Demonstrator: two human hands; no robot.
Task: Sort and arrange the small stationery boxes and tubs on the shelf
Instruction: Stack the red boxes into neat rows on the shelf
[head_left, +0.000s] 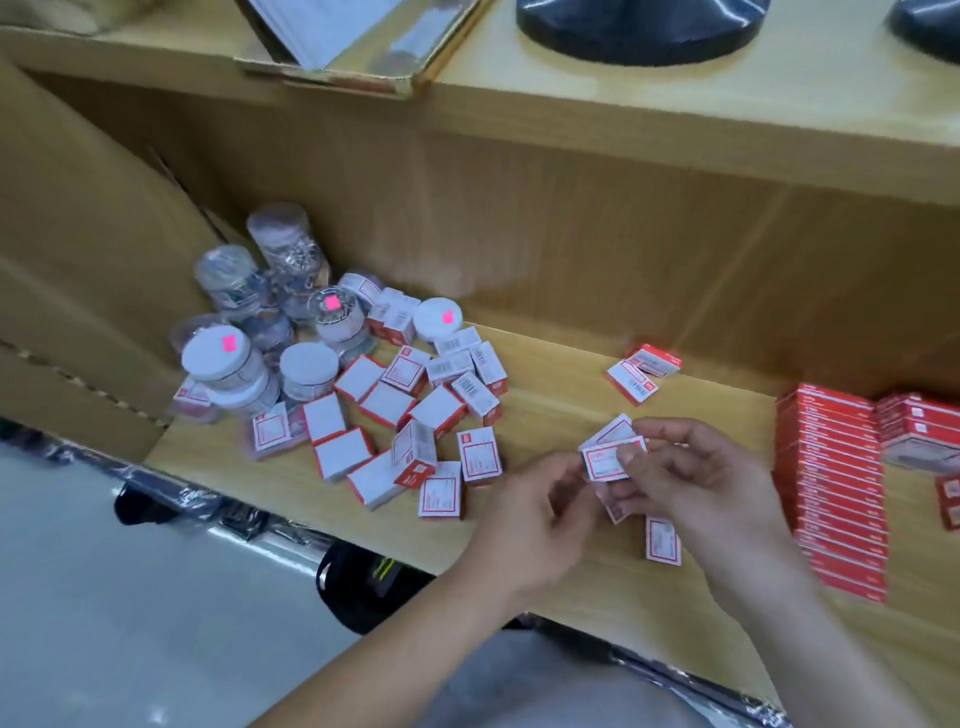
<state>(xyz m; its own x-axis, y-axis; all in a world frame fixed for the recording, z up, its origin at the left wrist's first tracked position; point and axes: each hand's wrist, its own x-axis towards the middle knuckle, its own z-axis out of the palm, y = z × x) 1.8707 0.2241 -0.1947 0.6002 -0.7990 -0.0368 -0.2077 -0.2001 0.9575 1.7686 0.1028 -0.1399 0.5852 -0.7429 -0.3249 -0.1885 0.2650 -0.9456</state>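
Observation:
Several small red-and-white boxes (395, 421) lie scattered on the wooden shelf (550, 395). Behind them on the left stand several clear round tubs with white lids (215, 358). My right hand (691, 478) grips a few small boxes (605, 457) above the shelf's front. My left hand (540, 514) touches the same bundle from the left with its fingertips. One box (663, 540) lies under my right wrist. Two more boxes (641, 374) sit further back. A neat row of red boxes (831, 488) stands at the right.
A cardboard flap (78, 291) walls off the shelf's left side. On the top above sit an open box of papers (358, 41) and a dark round base (639, 31). A black object (363, 577) sits below the shelf edge.

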